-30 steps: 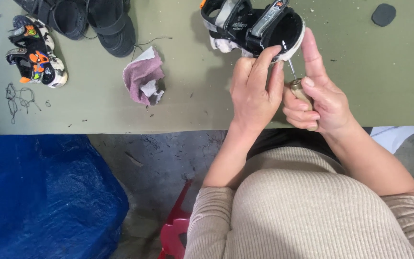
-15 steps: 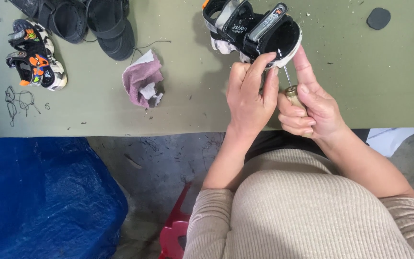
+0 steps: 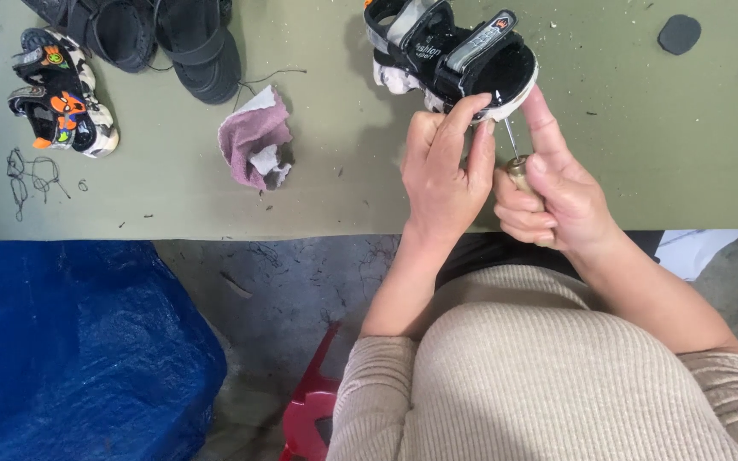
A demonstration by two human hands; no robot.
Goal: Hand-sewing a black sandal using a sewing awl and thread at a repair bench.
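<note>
On the green table (image 3: 642, 128), the black sandal (image 3: 454, 60) lies near the front edge, toe toward the person. The left hand (image 3: 446, 171) pinches its sole rim; the right hand (image 3: 557, 192), fist closed, drives an awl (image 3: 514, 154) into it, so stitching seems under way, unfinished.

Soft, even daylight is falling across the tabletop (image 3: 642, 128); faint shadows are pooling left of objects, focus is staying sharp, and edges are bending slightly outward.
</note>
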